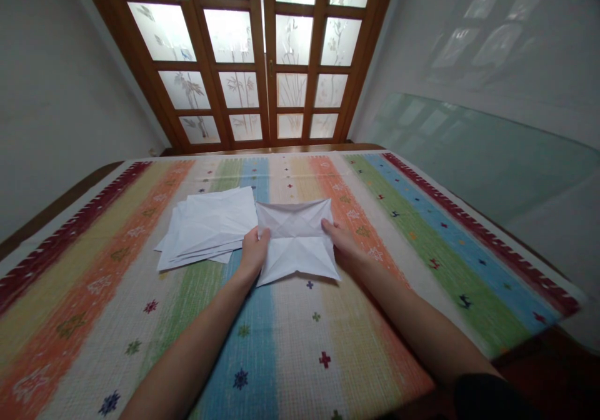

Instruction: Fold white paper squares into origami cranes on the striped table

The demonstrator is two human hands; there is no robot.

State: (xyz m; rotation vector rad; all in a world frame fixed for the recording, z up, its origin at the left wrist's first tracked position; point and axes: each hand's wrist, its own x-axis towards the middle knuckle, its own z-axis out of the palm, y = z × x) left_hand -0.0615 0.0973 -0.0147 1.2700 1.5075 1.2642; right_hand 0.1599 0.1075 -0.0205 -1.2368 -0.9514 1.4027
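A creased white paper sheet (296, 239) lies on the striped tablecloth (290, 339), its far edge folded inward. My left hand (254, 250) grips the sheet's left edge with the thumb on top. My right hand (340, 241) holds the right edge, fingers pinched on it. Just left of my left hand lies a loose stack of white paper sheets (206, 227).
The table (473, 207) runs far ahead and to both sides under the multicoloured cloth. A wooden door with frosted glass panes (262, 57) stands beyond the far edge. White walls rise left and right; a pale green glass panel (473, 157) leans on the right.
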